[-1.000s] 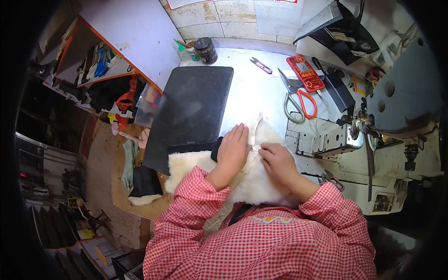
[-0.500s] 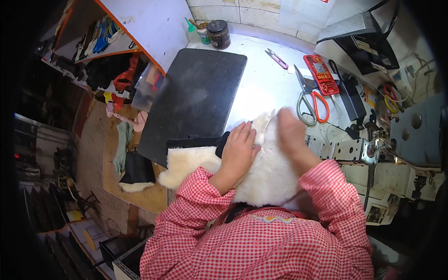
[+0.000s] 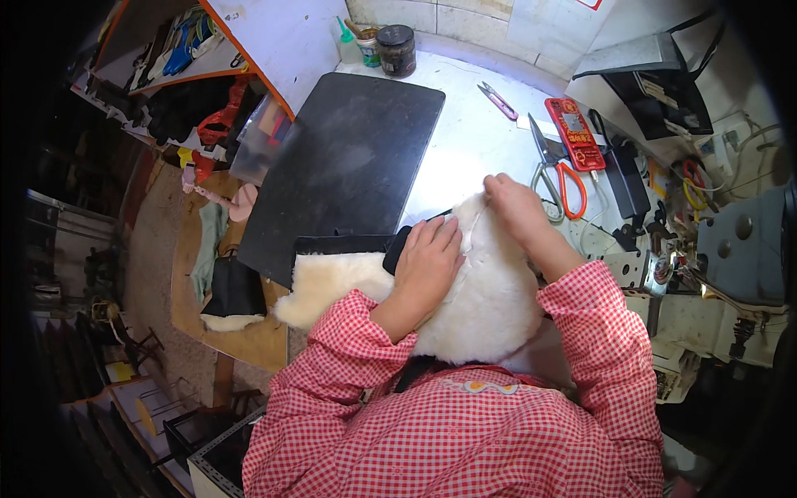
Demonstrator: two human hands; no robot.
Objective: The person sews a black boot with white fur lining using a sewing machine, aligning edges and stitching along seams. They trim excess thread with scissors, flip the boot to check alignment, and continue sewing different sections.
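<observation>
A cream fleece piece [image 3: 488, 307] with a seam line down it lies in front of me at the table's near edge. My left hand [image 3: 428, 259] rests flat on its left part, fingers stretched out. At the far tip of the fleece, my right hand [image 3: 512, 205] pinches the edge between thumb and fingers. To the left lies more cream fleece [image 3: 336, 282] with a black backing strip [image 3: 344, 244] along its far side; whether both fleece parts are joined is hidden under my left hand and sleeve.
A black mat [image 3: 349, 149] covers the table's left side. Orange-and-green-handled scissors [image 3: 558, 178], small thread snips [image 3: 497, 100] and a red phone [image 3: 574, 133] lie at the right. Jars [image 3: 396, 51] stand at the back. A sewing machine [image 3: 739, 241] is on the right.
My right hand was blurred by motion over the fleece; now it is still, pinching the fleece's far tip. My left hand stays in place on the fleece. The whole view has shifted slightly.
</observation>
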